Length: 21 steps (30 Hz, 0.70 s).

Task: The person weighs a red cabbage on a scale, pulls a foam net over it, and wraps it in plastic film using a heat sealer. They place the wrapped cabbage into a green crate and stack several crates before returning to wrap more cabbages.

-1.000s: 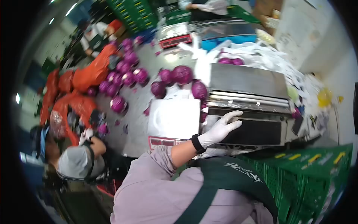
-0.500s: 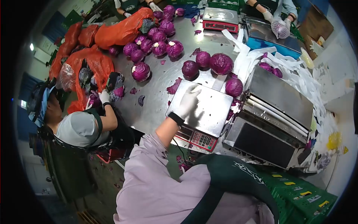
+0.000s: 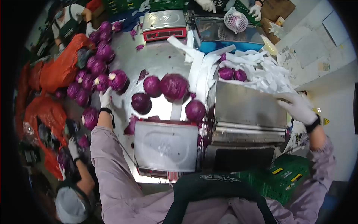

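My left hand [image 3: 106, 98], in a white glove, reaches to the left with fingers extended. Its fingertips are right at a purple cabbage [image 3: 118, 80] on the near side of a pile. Another loose cabbage [image 3: 90, 118] lies just below that hand. On the right, my gloved right hand [image 3: 298, 107] is spread over the right end of a metal wrapping machine [image 3: 248, 102], nothing in its fingers. Between my arms stands a scale [image 3: 166, 145] with a bare steel pan. Beyond it sit a large cabbage [image 3: 174, 86] and several smaller ones.
Orange net sacks [image 3: 61, 74] lie along the left, where a co-worker's hand [image 3: 73, 149] handles leaves. White foam strips [image 3: 257, 71] heap behind the machine. Across the table are a second scale [image 3: 164, 24] and a netted cabbage [image 3: 235, 20] near another person's hands. Green crates [image 3: 287, 175] stand lower right.
My left hand has gone from above the scale pan to the cabbage pile on the left. My right hand has come into view. The view has swung, and the far co-worker has released the netted cabbage.
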Motion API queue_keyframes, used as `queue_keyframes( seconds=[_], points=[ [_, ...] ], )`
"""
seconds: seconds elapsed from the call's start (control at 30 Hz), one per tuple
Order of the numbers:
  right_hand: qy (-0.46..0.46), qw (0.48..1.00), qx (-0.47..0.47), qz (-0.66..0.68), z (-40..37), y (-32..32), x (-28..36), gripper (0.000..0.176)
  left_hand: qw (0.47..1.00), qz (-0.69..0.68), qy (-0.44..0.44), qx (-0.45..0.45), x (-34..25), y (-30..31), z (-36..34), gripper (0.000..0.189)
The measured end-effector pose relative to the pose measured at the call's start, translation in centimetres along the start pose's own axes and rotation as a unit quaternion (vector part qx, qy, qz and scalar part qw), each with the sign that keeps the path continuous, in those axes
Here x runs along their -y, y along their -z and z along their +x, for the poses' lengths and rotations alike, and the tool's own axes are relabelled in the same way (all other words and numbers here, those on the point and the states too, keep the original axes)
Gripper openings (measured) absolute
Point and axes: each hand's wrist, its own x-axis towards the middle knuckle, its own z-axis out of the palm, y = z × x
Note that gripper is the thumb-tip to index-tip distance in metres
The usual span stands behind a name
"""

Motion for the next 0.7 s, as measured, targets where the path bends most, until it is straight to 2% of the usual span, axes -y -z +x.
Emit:
queue_keyframes(
  seconds=[0.03,0.1,0.13,0.17,0.23,0.3,0.33,0.37,0.4,0.43,0.5,0.57,0.63,0.67,0.7],
  points=[
    [0.027,1.0,-0.005,-0.002,3.9,-1.2,-0.4,0.026,0.998,0.024,-0.032,-0.038,0.5,-1.2,0.7,0.096],
    [0.075,0.997,-0.008,-0.007,12.4,-4.2,-1.9,0.024,0.964,0.182,-0.168,-0.092,3.6,-2.2,4.0,0.097],
    [0.077,0.997,-0.003,0.013,17.1,-6.3,-3.4,0.024,0.943,0.249,-0.214,-0.06,2.4,-3.4,2.7,0.099],
    [0.06,0.998,0.007,0.005,21.0,-7.7,-3.0,0.025,0.94,0.224,-0.251,-0.05,3.4,-5.1,2.5,0.099],
    [0.09,0.992,0.021,-0.085,28.6,-12.1,-3.6,0.031,0.889,0.348,-0.275,-0.116,1.2,-7.0,0.5,0.098],
    [0.17,0.981,0.051,-0.08,33.9,-16.8,-2.6,0.041,0.876,0.4,-0.247,-0.105,-2.4,-8.0,-1.4,0.1],
    [0.107,0.991,0.083,-0.019,35.3,-18.6,-1.2,0.048,0.845,0.44,-0.283,-0.114,-3.4,-8.3,-1.5,0.103],
    [0.07,0.993,0.094,-0.025,37.2,-21.2,-1.5,0.054,0.813,0.455,-0.342,-0.122,-2.2,-8.3,0.1,0.104],
    [0.027,0.992,0.114,-0.037,38.6,-22.8,-1.7,0.052,0.867,0.377,-0.315,-0.084,-0.6,-8.4,1.6,0.104],
    [0.033,0.995,0.086,0.028,40.4,-25.4,-4.5,0.043,0.912,0.287,-0.29,-0.043,0.3,-8.6,2.7,0.105],
    [0.032,0.999,0.022,-0.008,40.4,-24.4,-3.9,0.022,0.939,0.283,-0.194,-0.021,-1.3,-8.8,3.1,0.106],
    [-0.014,0.997,-0.022,0.072,37.8,-20.1,-0.9,0.02,0.968,0.202,-0.145,-0.034,-0.5,-8.0,4.2,0.101],
    [0.116,0.97,-0.197,0.083,37.1,-17.5,-3.5,0.031,0.998,-0.005,-0.049,-0.04,0.1,-6.6,4.5,0.096],
    [0.126,0.949,-0.245,0.151,35.3,-14.6,-2.4,0.037,0.996,-0.086,0.002,-0.034,-1.8,-6.4,1.9,0.091],
    [0.141,0.925,-0.293,0.195,33.9,-12.2,-2.8,0.038,0.993,-0.121,0.009,-0.015,-3.0,-5.5,-0.2,0.09]
  ],
)
